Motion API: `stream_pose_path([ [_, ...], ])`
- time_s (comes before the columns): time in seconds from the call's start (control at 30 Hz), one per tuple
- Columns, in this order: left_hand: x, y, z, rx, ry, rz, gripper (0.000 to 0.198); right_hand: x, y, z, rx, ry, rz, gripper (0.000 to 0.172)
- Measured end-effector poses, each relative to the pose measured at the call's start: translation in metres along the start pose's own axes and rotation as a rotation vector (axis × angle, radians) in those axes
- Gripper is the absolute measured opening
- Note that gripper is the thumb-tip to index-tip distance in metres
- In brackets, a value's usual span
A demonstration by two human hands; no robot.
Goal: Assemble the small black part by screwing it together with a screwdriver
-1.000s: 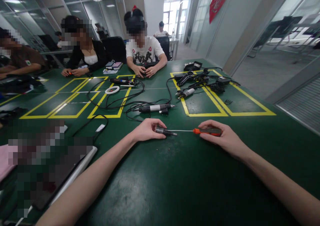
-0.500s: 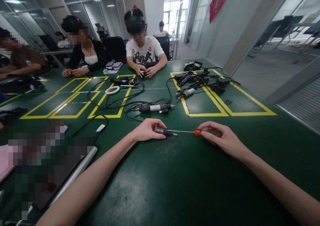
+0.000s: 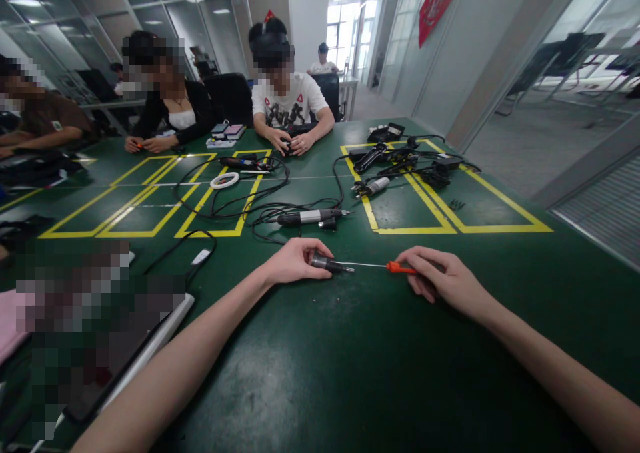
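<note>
My left hand (image 3: 293, 259) is closed around a short dark cylindrical tool head (image 3: 327, 263) with a thin metal tip pointing right. In my right hand (image 3: 445, 273) is a screwdriver (image 3: 400, 267) with an orange handle, pinched between thumb and fingers. Its long thin shaft lies level and reaches left to the dark tool head; whether the tip touches it or passes behind it I cannot tell. Two tiny bits, perhaps screws (image 3: 338, 299), lie on the green table (image 3: 320, 373) below my left hand.
Beyond my hands lies a grey and black corded handheld tool (image 3: 310, 217). Cables and black tools (image 3: 380, 159) are heaped at the back right, near yellow tape (image 3: 415, 230). A white ring (image 3: 225, 181) lies left. A tablet-like device (image 3: 135, 346) is beside my left forearm. Several people sit opposite.
The fingers of my right hand have shifted on the orange handle, the lower ones now spread downward, exposing more of it. My left hand and the dark tool head have stayed put.
</note>
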State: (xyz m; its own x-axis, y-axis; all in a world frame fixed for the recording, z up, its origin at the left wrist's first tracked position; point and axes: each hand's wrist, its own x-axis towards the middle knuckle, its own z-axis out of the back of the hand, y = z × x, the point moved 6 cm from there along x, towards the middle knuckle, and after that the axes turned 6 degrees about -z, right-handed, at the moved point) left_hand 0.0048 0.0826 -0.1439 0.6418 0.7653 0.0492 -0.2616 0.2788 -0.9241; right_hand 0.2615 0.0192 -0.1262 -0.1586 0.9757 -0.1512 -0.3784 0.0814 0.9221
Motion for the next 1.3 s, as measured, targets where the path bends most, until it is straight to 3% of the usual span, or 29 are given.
stream_pose_path([
  [0.1, 0.0, 0.001, 0.0, 0.011, -0.004, -0.002, 0.039, 0.0, 0.0, 0.0, 0.003, 0.014, -0.006, 0.053],
  [0.27, 0.0, 0.0, 0.001, 0.016, -0.002, -0.014, 0.039, -0.001, 0.008, 0.005, -0.045, -0.085, 0.064, 0.051],
  [0.47, 0.0, 0.0, 0.0, 0.018, -0.006, -0.018, 0.039, 0.0, -0.003, -0.002, 0.02, 0.016, -0.052, 0.061],
  [0.7, 0.0, -0.001, 0.0, 0.004, -0.007, 0.012, 0.04, -0.001, 0.008, 0.008, -0.058, -0.117, 0.063, 0.054],
  [0.87, 0.0, 0.0, 0.0, 0.007, -0.009, 0.006, 0.041, 0.0, -0.001, 0.0, 0.008, 0.003, -0.009, 0.057],
  [0.97, 0.0, 0.002, 0.0, 0.001, -0.002, 0.0, 0.041, 0.001, -0.003, 0.001, 0.014, 0.016, -0.004, 0.051],
  [1.17, 0.0, 0.001, -0.001, -0.003, 0.014, -0.003, 0.041, 0.0, 0.007, 0.008, -0.165, -0.1, 0.097, 0.037],
  [1.3, 0.0, 0.0, -0.001, 0.005, 0.019, -0.008, 0.04, -0.001, 0.001, 0.002, -0.099, -0.015, 0.021, 0.051],
])
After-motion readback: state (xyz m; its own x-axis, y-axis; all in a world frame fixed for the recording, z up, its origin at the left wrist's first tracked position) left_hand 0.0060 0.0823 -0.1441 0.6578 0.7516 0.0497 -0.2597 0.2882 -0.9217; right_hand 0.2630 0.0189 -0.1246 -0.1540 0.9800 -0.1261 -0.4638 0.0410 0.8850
